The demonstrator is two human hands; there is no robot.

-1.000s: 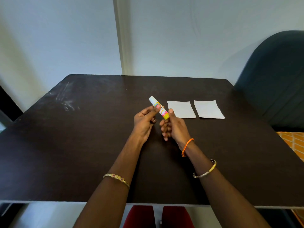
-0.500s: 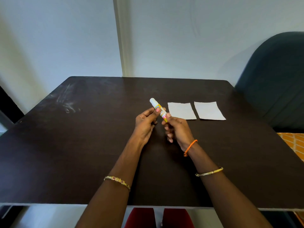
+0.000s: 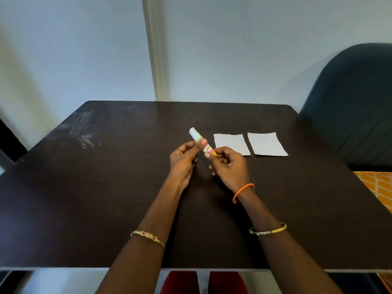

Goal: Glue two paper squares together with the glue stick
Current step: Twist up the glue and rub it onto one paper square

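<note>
Since half a second ago little has changed: both hands still hold the glue stick (image 3: 201, 143) above the middle of the table (image 3: 106, 187), and the stick keeps its tilt, white capped end up and to the left. The right hand (image 3: 230, 166) has slid slightly lower along the body, so more of the label shows between the two grips. The cap is still on.

The left hand (image 3: 183, 161) pinches the stick just below the cap, thumb tip pressed on the yellow band. The right hand pinches the lower yellow end between thumb and fingers, the other fingers curled in beneath it. The two hands are close together but do not clearly touch.

The two paper squares (image 3: 232, 144) (image 3: 267, 144) lie flat on the table just right of the hands, side by side with a narrow strip of dark table between them, unmoved. The nearer one's corner sits just beside the right hand's knuckles.

No container is in view; nothing holds the papers but the table itself. A dark chair (image 3: 356, 107) stands at the right edge.
</note>
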